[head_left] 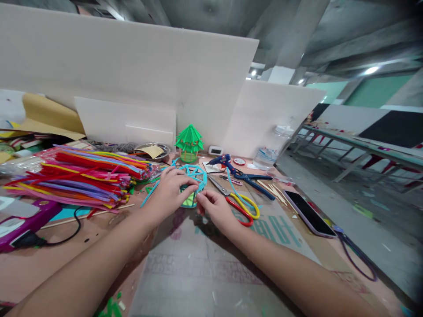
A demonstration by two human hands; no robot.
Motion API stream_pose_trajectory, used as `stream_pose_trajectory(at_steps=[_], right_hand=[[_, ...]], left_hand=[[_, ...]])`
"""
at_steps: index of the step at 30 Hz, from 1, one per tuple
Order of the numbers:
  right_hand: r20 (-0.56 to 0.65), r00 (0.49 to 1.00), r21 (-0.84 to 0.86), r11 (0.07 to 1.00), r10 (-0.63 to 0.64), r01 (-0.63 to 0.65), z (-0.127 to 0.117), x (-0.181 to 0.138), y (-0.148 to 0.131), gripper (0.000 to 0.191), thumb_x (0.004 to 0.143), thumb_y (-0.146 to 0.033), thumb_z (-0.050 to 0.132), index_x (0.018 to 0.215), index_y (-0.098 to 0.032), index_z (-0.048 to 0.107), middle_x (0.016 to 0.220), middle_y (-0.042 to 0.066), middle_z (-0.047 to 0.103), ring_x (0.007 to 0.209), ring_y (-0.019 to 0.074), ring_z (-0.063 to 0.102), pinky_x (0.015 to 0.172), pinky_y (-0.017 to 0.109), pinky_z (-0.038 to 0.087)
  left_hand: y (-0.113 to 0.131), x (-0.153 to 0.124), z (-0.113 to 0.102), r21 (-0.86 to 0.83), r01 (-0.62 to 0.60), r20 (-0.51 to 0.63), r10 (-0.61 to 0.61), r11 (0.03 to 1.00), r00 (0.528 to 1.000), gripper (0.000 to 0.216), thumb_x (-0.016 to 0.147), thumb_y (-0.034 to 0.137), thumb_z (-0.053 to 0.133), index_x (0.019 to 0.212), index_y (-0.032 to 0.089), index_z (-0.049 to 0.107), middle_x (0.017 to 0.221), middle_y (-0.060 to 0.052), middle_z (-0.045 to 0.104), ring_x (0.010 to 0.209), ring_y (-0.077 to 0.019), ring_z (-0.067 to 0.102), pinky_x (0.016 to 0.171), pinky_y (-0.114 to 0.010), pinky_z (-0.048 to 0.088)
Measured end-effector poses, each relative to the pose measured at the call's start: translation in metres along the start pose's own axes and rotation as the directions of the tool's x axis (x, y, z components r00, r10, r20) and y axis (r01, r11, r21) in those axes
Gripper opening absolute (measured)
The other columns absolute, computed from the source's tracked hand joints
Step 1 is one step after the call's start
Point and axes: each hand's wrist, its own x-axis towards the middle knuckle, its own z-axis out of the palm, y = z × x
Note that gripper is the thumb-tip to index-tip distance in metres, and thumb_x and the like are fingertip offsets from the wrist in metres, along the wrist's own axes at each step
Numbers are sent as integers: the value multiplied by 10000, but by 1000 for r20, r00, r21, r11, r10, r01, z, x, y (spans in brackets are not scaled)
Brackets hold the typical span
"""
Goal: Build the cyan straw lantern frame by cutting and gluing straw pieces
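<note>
One blue frame (197, 171) sits at 2 o'clock from the left hand (171, 192) and 11 o'clock from the right hand (216, 209), left overlapping it more, long axis unclear, both hands half-curled, can't tell if either actually pinches it.

The left forearm (95, 259) runs in from the lower left, the right forearm (280, 266) from the lower right, both bare, smooth and narrowing evenly to the wrist. Near the centre of the frame, the left hand (170, 193) and the right hand (217, 210) are bare too, with slim, rounded fingers (185, 180).
</note>
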Motion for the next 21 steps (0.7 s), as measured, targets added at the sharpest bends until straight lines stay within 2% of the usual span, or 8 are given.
stream_pose_trajectory(at_steps=[5, 8, 13, 17, 21], right_hand=[[27, 999, 60, 997, -43, 42, -2, 0, 5, 349, 869, -462, 512, 671, -176, 541, 540, -19, 553, 510, 101, 486, 534, 238, 388], [12, 1000, 65, 998, -14, 13, -1, 1, 5, 278, 831, -445, 566, 743, -181, 571, 537, -34, 552, 495, 99, 477, 509, 229, 375], [-9, 1000, 47, 999, 17, -17, 0, 1, 1, 273, 806, -444, 581, 734, -181, 569, 523, -37, 552, 484, 96, 471, 495, 224, 374], [-8, 1000, 30, 999, 10, -10, 1, 0, -2, 278, 815, -431, 575, 699, -178, 561, 525, -33, 550, 486, 93, 466, 492, 222, 372], [-7, 1000, 30, 1000, -2, 2, 0, -1, -4, 275, 820, -418, 573, 684, -180, 552, 526, -33, 552, 487, 95, 468, 495, 223, 372]], left_hand=[[1, 1, -3, -12, 9, 24, -9, 1000, 1000, 167, 860, 369, 586, 858, 264, 716, 891, 6, 707, 954, -194, 561, 1042, -426, 260], [0, 1, -4, -1, -3, 28, 3, 1000, 1000, 167, 862, 363, 584, 856, 265, 720, 878, 2, 709, 949, -196, 562, 1048, -439, 252], [-5, 1, -4, 18, -49, 14, 49, 999, 999, 158, 871, 290, 575, 955, 278, 708, 929, 0, 701, 968, -185, 555, 1057, -439, 245], [-7, 2, -4, 40, -71, -3, 71, 997, 997, 118, 861, 301, 590, 889, 244, 690, 908, 3, 696, 968, -185, 555, 1067, -430, 226], [-10, 3, -4, 40, -96, 18, 95, 995, 995, 115, 861, 296, 590, 881, 267, 700, 912, 8, 691, 961, -182, 557, 1059, -432, 223]])
